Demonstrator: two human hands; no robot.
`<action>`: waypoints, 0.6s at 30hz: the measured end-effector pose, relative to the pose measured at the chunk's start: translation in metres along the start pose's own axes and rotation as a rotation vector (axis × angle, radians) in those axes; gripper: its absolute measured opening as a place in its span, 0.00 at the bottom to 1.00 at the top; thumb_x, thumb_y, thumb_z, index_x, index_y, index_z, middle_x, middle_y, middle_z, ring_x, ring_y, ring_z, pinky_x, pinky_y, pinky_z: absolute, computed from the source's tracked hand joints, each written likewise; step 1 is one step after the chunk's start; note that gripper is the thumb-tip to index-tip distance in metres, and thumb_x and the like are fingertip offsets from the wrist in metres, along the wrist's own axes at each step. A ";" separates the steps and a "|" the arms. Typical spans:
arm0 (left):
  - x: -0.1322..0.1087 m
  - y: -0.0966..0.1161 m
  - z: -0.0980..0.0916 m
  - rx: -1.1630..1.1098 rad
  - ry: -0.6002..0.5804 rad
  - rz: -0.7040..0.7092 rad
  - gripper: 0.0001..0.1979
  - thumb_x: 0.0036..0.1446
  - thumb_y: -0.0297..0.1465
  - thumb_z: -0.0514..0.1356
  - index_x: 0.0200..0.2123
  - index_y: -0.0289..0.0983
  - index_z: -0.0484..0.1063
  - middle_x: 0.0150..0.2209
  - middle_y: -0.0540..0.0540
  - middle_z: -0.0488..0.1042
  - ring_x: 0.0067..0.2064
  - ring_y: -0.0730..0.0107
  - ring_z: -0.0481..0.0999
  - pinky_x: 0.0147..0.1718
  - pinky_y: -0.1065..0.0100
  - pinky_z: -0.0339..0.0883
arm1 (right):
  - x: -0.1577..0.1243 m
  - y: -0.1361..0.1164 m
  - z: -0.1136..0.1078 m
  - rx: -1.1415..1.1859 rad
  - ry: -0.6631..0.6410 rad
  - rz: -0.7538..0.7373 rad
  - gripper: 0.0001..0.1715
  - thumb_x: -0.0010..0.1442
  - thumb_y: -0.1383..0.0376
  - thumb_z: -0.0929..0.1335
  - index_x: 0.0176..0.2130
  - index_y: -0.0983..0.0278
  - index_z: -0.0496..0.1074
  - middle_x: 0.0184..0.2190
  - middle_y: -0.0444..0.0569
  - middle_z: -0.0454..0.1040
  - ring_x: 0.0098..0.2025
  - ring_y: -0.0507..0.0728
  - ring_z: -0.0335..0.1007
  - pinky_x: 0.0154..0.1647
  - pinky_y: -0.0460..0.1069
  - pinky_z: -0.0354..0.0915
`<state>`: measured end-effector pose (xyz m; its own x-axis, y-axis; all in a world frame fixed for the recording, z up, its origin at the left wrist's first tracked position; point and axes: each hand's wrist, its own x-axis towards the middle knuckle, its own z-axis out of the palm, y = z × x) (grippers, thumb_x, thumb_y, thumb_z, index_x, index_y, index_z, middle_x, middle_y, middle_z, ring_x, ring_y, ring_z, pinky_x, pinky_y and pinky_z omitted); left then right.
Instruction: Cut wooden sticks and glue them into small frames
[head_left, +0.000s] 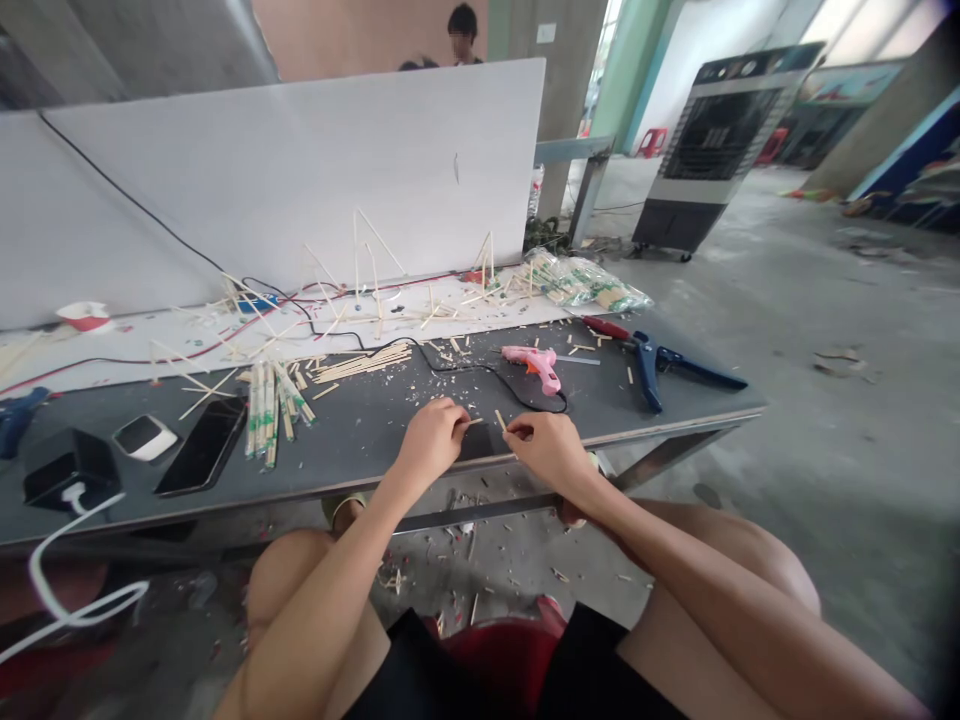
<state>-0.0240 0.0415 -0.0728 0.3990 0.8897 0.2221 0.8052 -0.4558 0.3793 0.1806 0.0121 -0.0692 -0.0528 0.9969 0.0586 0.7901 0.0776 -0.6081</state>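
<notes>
My left hand (433,440) and my right hand (544,450) meet over the front edge of a dark grey table (360,440). The left fingertips pinch a short wooden stick (474,421), and the right fingertips seem to pinch another (499,420). Just beyond them lie a pink hot glue gun (532,366) with its black cord (480,368) and a pile of thin wooden sticks (361,362). Paper-wrapped chopsticks (262,415) lie to the left. A blue-and-red-handled clamp (652,360) lies to the right.
A black phone (202,445) and a charger with white cable (75,490) lie at the table's left. Stick frames (375,280) stand on a white board strip (390,310) before a white panel (262,190). Beyond stand a person (463,35) and an air cooler (720,150). Wood scraps litter the floor (450,560).
</notes>
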 end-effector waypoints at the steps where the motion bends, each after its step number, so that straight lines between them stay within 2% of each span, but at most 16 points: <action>1: 0.001 0.001 0.002 0.005 -0.002 0.009 0.08 0.63 0.26 0.58 0.34 0.36 0.78 0.35 0.43 0.76 0.36 0.64 0.75 0.36 0.65 0.67 | 0.000 0.000 0.000 -0.013 -0.006 -0.007 0.10 0.57 0.65 0.68 0.34 0.61 0.82 0.30 0.48 0.81 0.33 0.56 0.75 0.35 0.47 0.59; 5: 0.003 0.003 0.007 -0.006 -0.001 0.030 0.09 0.63 0.26 0.57 0.34 0.36 0.79 0.36 0.43 0.76 0.39 0.62 0.76 0.39 0.64 0.68 | 0.002 -0.004 0.001 -0.093 -0.048 -0.033 0.10 0.57 0.65 0.68 0.34 0.62 0.82 0.31 0.50 0.81 0.34 0.57 0.75 0.34 0.47 0.56; 11: 0.005 0.005 0.010 -0.030 0.017 0.032 0.10 0.63 0.27 0.57 0.34 0.36 0.79 0.36 0.43 0.76 0.38 0.63 0.75 0.39 0.65 0.68 | 0.001 -0.012 0.001 -0.207 -0.097 -0.071 0.09 0.60 0.66 0.68 0.34 0.64 0.80 0.31 0.52 0.80 0.34 0.56 0.73 0.32 0.49 0.50; 18: 0.006 0.002 0.014 -0.032 0.034 0.046 0.11 0.63 0.26 0.57 0.34 0.36 0.79 0.36 0.43 0.75 0.39 0.63 0.75 0.39 0.65 0.68 | 0.000 -0.011 0.002 -0.214 -0.099 -0.107 0.08 0.60 0.66 0.68 0.31 0.65 0.77 0.29 0.51 0.78 0.31 0.55 0.68 0.31 0.49 0.47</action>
<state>-0.0137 0.0465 -0.0827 0.4198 0.8664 0.2703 0.7716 -0.4975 0.3964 0.1702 0.0114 -0.0643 -0.1943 0.9805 0.0290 0.8877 0.1883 -0.4201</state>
